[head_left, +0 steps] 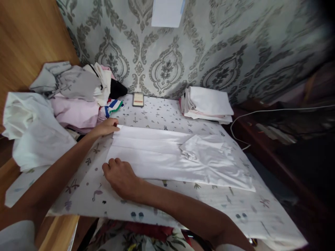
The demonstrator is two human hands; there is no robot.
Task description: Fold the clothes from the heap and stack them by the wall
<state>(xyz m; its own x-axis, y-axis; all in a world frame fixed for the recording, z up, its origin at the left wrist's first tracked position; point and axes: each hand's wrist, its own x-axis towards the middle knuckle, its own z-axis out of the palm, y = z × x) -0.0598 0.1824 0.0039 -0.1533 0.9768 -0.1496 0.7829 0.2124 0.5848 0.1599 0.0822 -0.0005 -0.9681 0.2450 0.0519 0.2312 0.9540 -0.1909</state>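
A white shirt (151, 150) lies stretched lengthwise over the patterned cloth, its long side folded inward into a strip. Its right part is looser and creased, with a bunched piece like a sleeve on top. My left hand (106, 127) pinches the far left corner of the shirt between thumb and fingers. At the near left corner, my right hand (121, 177) is closed with its fingers curled around the edge; the knuckles hide the exact grip. Both hands are at the shirt's left end, a short distance apart.
Loose clothes are heaped at left, with a white garment (39, 129), a pink one (75, 111) and a grey one (78, 82). A folded stack (209, 101) sits at back right. A small dark-edged box (138, 99) lies near the wall. A white cable (261, 111) runs at right.
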